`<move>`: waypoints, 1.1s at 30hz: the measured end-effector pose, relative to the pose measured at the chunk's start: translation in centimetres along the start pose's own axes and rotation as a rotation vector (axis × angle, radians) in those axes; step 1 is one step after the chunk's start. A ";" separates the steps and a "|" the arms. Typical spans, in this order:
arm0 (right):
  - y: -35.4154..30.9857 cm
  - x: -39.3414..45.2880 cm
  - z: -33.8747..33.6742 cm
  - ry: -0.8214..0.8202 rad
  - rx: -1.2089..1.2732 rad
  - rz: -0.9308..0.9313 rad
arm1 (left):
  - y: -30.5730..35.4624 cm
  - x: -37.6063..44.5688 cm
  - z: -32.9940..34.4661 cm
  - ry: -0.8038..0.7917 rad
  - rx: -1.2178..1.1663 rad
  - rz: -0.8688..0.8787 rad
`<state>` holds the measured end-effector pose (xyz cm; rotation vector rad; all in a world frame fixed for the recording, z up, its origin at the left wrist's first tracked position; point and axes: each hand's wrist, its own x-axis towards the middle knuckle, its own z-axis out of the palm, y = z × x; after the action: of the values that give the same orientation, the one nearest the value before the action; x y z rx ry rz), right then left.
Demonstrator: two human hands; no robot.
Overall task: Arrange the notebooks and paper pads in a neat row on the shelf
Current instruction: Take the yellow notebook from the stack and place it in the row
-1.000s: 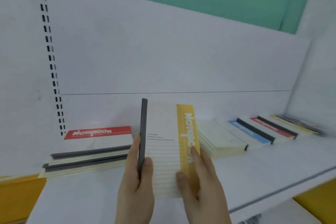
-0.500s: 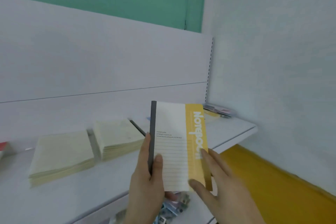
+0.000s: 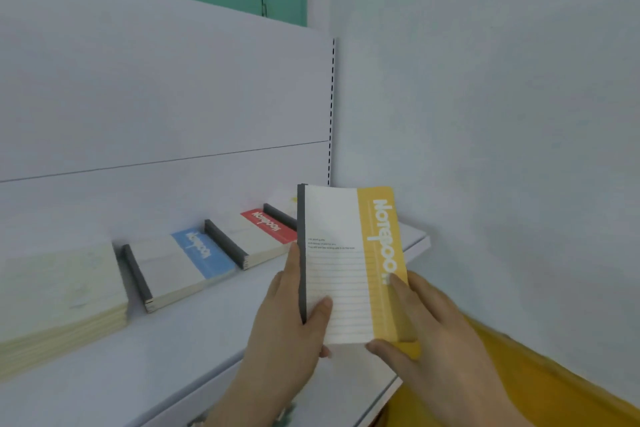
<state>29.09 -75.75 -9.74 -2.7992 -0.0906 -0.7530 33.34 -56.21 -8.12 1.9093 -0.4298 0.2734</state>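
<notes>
A yellow-and-white notebook (image 3: 349, 253) with a dark spine stands upright in both hands above the front of the white shelf (image 3: 138, 367). My left hand (image 3: 291, 322) grips its spine edge, thumb on the cover. My right hand (image 3: 433, 333) holds its lower right corner, fingers curled behind it. On the shelf lie, from left to right, a cream paper pad stack (image 3: 59, 295), a blue notebook stack (image 3: 183, 263) and a red notebook stack (image 3: 263, 230). A further stack behind the held notebook is mostly hidden.
The shelf ends at a pale wall (image 3: 485, 114) on the right. A white back panel (image 3: 156, 97) with a slotted upright (image 3: 331, 107) rises behind it. Yellow floor (image 3: 554, 385) shows at the lower right. A lower shelf edge (image 3: 346, 402) sits beneath.
The view has swung right along the shelf, then back a little, so the blue and red stacks now show. Both hands keep the same hold on the yellow notebook.
</notes>
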 end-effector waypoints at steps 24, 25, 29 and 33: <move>13.3 31.5 14.1 -0.075 0.104 -0.596 | -8.2 24.2 5.1 -0.094 1.169 -0.206; 13.4 32.5 14.8 -0.095 0.104 -0.625 | -8.4 24.6 5.3 -0.084 1.196 -0.227; 13.5 35.3 17.6 -0.298 0.119 -0.680 | -9.5 25.6 6.2 -0.119 1.328 -0.347; 14.1 36.3 19.5 -0.359 0.116 -0.682 | -9.8 26.2 6.4 -0.113 1.370 -0.398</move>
<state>71.73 -84.72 -10.91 -2.7432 -1.1493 -0.3279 61.20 -63.30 -8.66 3.2903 0.1797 0.1954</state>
